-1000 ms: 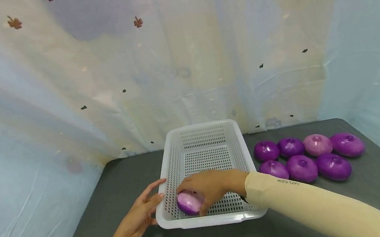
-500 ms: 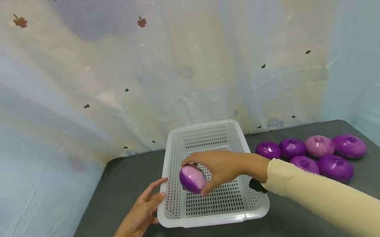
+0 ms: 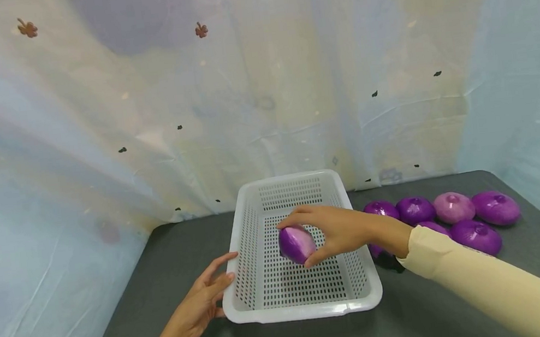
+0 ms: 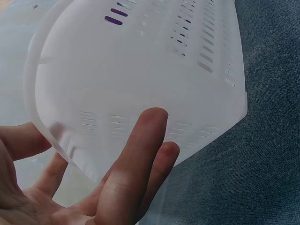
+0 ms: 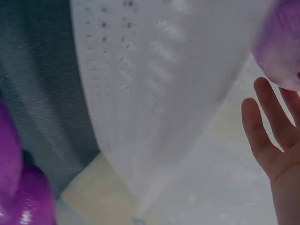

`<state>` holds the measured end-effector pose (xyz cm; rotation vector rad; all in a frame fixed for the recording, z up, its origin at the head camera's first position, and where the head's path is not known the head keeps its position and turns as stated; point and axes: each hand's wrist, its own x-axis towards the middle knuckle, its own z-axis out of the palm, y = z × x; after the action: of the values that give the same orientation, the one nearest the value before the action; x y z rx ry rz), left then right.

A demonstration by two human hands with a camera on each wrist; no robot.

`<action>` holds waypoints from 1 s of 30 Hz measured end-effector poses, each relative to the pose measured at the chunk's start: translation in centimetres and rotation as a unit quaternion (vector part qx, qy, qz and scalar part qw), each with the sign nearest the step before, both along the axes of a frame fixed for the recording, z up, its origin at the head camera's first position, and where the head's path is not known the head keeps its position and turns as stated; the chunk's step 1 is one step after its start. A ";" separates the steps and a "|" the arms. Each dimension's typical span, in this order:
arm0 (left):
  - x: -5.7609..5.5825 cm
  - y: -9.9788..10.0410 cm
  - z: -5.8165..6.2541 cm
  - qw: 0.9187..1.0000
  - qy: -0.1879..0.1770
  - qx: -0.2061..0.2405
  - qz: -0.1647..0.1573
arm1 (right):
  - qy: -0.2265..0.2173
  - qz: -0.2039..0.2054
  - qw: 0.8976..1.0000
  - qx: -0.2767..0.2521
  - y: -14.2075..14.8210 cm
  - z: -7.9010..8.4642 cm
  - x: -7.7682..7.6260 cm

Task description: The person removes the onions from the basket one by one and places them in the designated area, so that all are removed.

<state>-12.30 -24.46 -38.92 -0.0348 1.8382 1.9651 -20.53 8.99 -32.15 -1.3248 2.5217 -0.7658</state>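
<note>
My right hand (image 3: 331, 230) grips a glossy purple-and-pink red onion (image 3: 294, 245) between thumb and fingers, over the middle of a white perforated plastic basket (image 3: 305, 312). In the right wrist view, this onion (image 5: 283, 47) shows at the upper right edge, beside my fingertips. My left hand (image 3: 196, 308) touches the basket's left rim near the front corner with fairly straight, spread fingers. Close up in the left wrist view, the fingers (image 4: 136, 164) lie against the basket's outer wall (image 4: 93, 75). No other onion shows inside the basket.
Several red onions (image 3: 415, 211) stand in two rows on the dark grey table (image 3: 190, 254), right of the basket; my right forearm hides part of the front row. One, a paler pink onion (image 3: 453, 207), is in the back row. A patterned curtain (image 3: 266, 81) hangs behind the table.
My right hand has lifted the onion from the basket's front left corner and carried it up and rightward. My left hand has stayed at the rim.
</note>
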 end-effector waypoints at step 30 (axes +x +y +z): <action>-0.1 0.0 -0.1 1.000 0.003 0.004 -0.003 | 0.002 -0.045 0.993 -0.111 3.0 -3.2 0.1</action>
<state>-12.42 -24.49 -39.04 -0.0209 1.8318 1.9697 -20.39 11.99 -35.37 -1.2835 2.5739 -1.0926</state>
